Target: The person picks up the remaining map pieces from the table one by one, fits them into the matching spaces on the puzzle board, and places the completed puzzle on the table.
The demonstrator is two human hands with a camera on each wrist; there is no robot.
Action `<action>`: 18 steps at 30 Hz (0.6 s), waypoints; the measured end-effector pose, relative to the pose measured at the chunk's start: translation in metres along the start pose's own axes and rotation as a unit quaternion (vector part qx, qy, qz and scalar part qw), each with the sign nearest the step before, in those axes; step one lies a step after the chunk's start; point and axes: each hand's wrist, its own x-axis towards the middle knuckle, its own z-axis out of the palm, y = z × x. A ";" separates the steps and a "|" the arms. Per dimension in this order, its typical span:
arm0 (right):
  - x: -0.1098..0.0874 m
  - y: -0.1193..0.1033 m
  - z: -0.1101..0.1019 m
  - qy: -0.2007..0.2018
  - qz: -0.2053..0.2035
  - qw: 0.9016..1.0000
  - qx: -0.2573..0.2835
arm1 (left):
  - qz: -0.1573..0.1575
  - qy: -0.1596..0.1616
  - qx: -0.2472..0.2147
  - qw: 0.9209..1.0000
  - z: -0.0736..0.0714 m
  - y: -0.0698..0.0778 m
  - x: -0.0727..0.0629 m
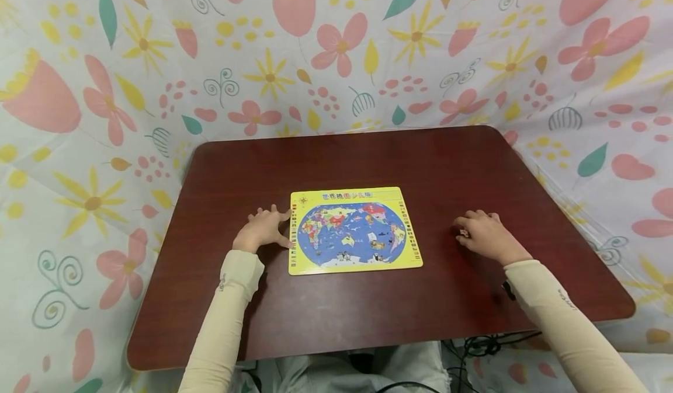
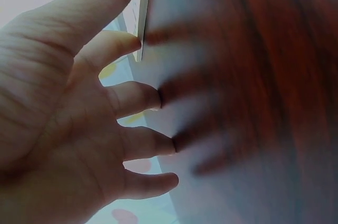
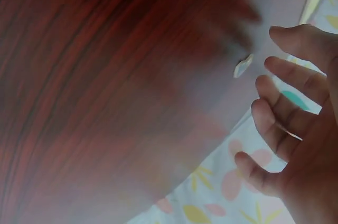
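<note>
A yellow world map puzzle board [image 1: 347, 269] with a blue oval map lies flat on the table. My left hand [image 1: 261, 229] is at its left edge, fingers spread, thumb and forefinger right at the rim. In the left wrist view the board's thin edge [image 2: 141, 18] shows beside the thumb and forefinger; the other fingertips point at the table. Right of the board, my right hand [image 1: 486, 236] hovers low with loosely bent fingers. A small flat piece [image 3: 243, 66] lies on the table just off those fingertips, and nothing is gripped.
The dark red-brown wooden table [image 1: 342, 317] has rounded corners. A flower-printed cloth [image 1: 342, 89] hangs behind it and along both sides. Black cables [image 1: 481, 346] run below the front edge at the right, near the person's legs [image 1: 315, 375].
</note>
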 end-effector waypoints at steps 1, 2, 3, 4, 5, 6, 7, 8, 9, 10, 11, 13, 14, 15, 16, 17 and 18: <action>0.000 0.002 0.001 -0.003 0.008 1.000 -0.003 | 0.000 0.002 -0.002 1.000 0.000 0.000 0.000; -0.001 0.003 0.001 -0.006 0.016 1.000 -0.004 | 0.001 0.003 -0.003 1.000 0.000 0.000 0.000; -0.002 0.004 0.001 -0.009 0.023 1.000 -0.006 | 0.001 0.004 -0.005 1.000 0.000 -0.001 -0.001; -0.002 0.005 0.001 -0.012 0.030 0.999 -0.005 | 0.001 0.004 -0.006 1.000 -0.001 -0.001 -0.001; -0.002 0.007 0.002 -0.014 0.038 0.999 -0.003 | 0.000 0.004 -0.006 1.000 -0.001 -0.001 -0.001; -0.002 0.008 0.002 -0.016 0.043 0.999 -0.002 | -0.002 0.003 -0.006 1.000 -0.001 -0.002 -0.002; -0.002 0.008 0.002 -0.017 0.048 0.999 -0.002 | -0.003 0.003 -0.006 1.000 -0.001 -0.002 -0.002; -0.002 0.008 0.003 -0.017 0.052 0.999 0.000 | -0.004 0.004 -0.003 1.000 -0.001 -0.002 -0.002; -0.002 0.008 0.003 -0.016 0.055 0.998 0.000 | -0.004 0.006 -0.001 1.000 -0.001 -0.002 -0.002; -0.002 0.009 0.003 -0.015 0.060 0.998 0.001 | -0.004 0.007 0.000 1.000 -0.001 -0.002 -0.002; -0.002 0.009 0.004 -0.013 0.065 0.998 0.002 | -0.003 0.008 0.001 1.000 -0.001 -0.002 -0.002; -0.002 0.008 0.005 -0.009 0.076 0.997 0.004 | -0.002 0.010 0.004 1.000 0.000 -0.002 -0.001; -0.002 0.008 0.006 -0.006 0.080 0.997 0.006 | 0.000 0.010 0.006 1.000 0.000 -0.001 0.000; -0.002 0.007 0.006 -0.005 0.085 0.996 0.009 | 0.000 0.009 0.007 1.000 0.000 -0.001 0.000; -0.002 0.007 0.007 -0.002 0.087 0.996 0.011 | 0.000 0.007 0.008 1.000 0.001 -0.001 0.000; -0.002 0.007 0.007 -0.001 0.088 0.996 0.013 | 0.000 0.006 0.009 1.000 0.001 -0.001 0.001; -0.002 0.007 0.008 0.001 0.089 0.996 0.015 | 0.001 0.005 0.010 1.000 0.001 -0.001 0.001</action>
